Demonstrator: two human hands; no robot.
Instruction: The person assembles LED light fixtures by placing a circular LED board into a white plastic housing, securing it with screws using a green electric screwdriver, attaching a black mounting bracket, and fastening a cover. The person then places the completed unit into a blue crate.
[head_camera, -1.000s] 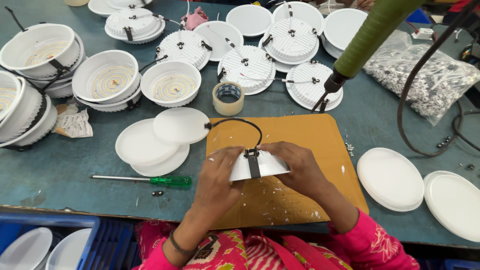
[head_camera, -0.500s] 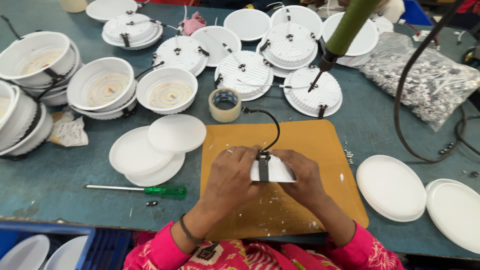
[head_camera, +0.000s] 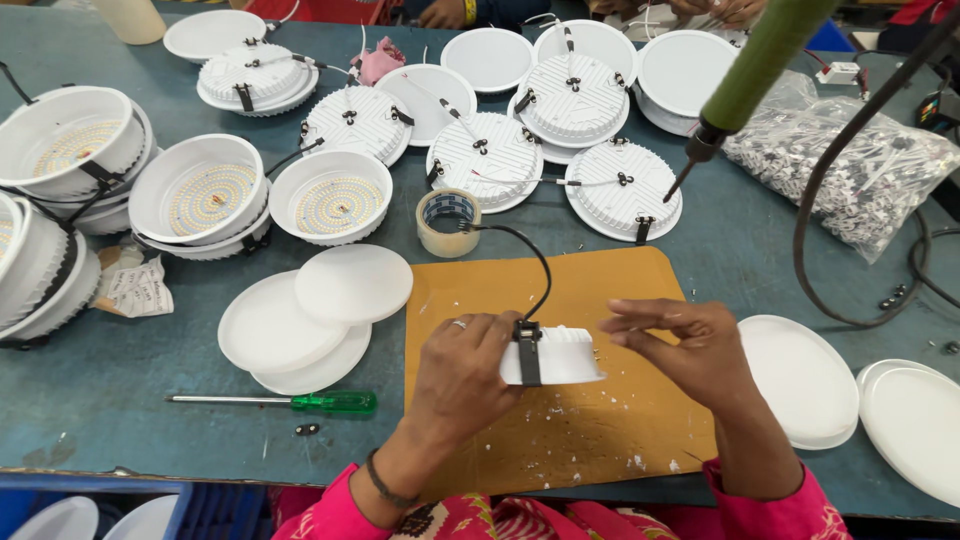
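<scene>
My left hand (head_camera: 468, 368) grips a white round lamp housing (head_camera: 558, 357) over the brown board (head_camera: 560, 440). A black spring clip sits on the housing's near side, and a black cable (head_camera: 538, 268) loops from it up toward the tape roll (head_camera: 447, 222). My right hand (head_camera: 685, 350) hovers just right of the housing, fingers bent and apart, holding nothing that I can see. Small white flecks lie scattered on the board below the housing.
White diffuser discs (head_camera: 315, 315) and a green-handled screwdriver (head_camera: 300, 402) lie to the left. Open LED housings (head_camera: 330, 195) and finished housings (head_camera: 620, 185) crowd the back. A hanging powered screwdriver (head_camera: 740, 85), a bag of small parts (head_camera: 850, 165) and more discs (head_camera: 800, 375) are on the right.
Both hands held the housing before; now my right hand has come off it and sits to its right. The housing is tipped onto its edge in my left hand.
</scene>
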